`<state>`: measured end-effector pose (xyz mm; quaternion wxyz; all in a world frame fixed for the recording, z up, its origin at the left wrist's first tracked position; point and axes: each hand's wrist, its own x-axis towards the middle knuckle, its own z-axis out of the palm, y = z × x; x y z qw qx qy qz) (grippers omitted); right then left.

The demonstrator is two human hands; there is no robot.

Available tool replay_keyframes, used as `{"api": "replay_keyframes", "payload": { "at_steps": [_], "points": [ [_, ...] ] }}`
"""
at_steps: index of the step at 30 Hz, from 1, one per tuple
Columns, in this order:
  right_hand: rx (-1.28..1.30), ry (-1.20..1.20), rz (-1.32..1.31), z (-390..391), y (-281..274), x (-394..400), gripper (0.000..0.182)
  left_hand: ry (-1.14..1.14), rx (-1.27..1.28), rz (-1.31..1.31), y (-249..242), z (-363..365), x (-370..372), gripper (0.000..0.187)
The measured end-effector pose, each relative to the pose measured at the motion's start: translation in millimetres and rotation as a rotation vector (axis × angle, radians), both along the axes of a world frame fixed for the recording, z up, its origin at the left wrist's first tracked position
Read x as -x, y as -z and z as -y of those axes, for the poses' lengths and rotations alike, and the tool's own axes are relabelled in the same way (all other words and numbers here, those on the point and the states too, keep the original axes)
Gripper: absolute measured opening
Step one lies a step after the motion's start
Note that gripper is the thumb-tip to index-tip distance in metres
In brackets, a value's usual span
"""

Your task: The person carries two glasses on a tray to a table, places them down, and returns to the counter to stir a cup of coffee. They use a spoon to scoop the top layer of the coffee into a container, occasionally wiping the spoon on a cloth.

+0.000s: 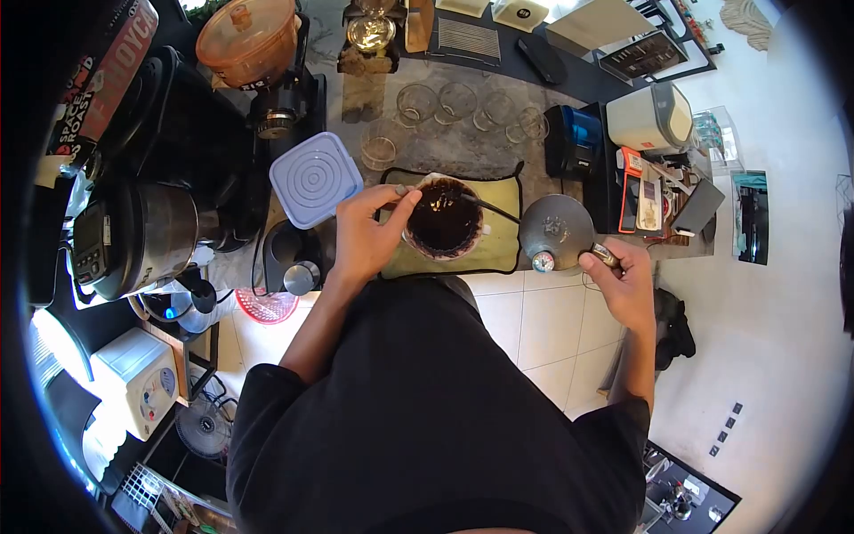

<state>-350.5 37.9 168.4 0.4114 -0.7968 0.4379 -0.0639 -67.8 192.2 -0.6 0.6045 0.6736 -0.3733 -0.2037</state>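
Note:
A round container (pixel 443 218) with dark brown, glossy contents stands on a yellow-green cloth with a black border (pixel 500 240). My left hand (pixel 378 230) is at the container's left rim, thumb and fingers pinched together there. My right hand (pixel 625 283) is wrapped around the handle of a grey gooseneck kettle (pixel 558 227). A small dial thermometer (pixel 543 262) sits on the kettle's near side. The kettle's thin black spout (pixel 498 212) reaches left over the container's right rim. Whether liquid is flowing from it cannot be made out.
A pale blue square lid (pixel 317 181) lies left of the container. Several clear glasses (pixel 456 102) stand behind it. A coffee grinder (pixel 271 111) is at the back left, beside a dark rounded appliance (pixel 142 236). To the right are a blue-black box (pixel 574 142) and a white bin (pixel 649 117).

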Motion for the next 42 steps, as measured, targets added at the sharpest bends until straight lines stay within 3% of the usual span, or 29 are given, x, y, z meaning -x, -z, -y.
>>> {"api": "replay_keyframes", "payload": {
  "at_steps": [12,42],
  "points": [
    [-0.013,0.015,0.002,-3,-4,-17,0.03,0.088,-0.016,-0.146,-1,-11,-6,0.018],
    [-0.025,-0.139,-0.068,-12,-29,-50,0.032,0.12,-0.041,-0.114,4,-23,-11,0.019]
  ]
}}
